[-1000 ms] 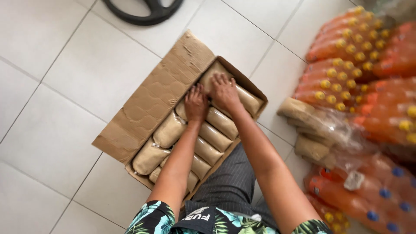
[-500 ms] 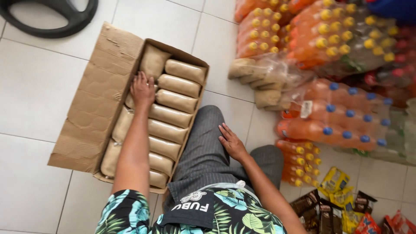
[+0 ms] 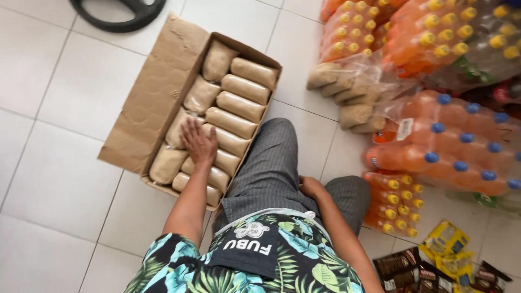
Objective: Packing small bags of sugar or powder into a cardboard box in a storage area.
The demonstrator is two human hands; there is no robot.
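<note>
An open cardboard box (image 3: 154,103) lies on the tiled floor, filled with several tan, sausage-shaped packets (image 3: 239,106) in two rows. My left hand (image 3: 198,142) rests flat, fingers spread, on the packets near the box's near end. My right hand (image 3: 310,187) lies on my grey trouser leg (image 3: 271,163), holding nothing; its fingers are partly hidden. A clear plastic bag with more tan packets (image 3: 347,92) sits on the floor to the right of the box.
Shrink-wrapped packs of orange drink bottles with yellow caps (image 3: 412,32) and blue caps (image 3: 450,146) are stacked at right. Small yellow and brown snack packets (image 3: 434,260) lie at bottom right. A black ring-shaped object (image 3: 119,13) lies at the top left.
My right hand left the box and dropped onto my leg. My left hand slid along the packets toward the near end of the box. The view shifted right.
</note>
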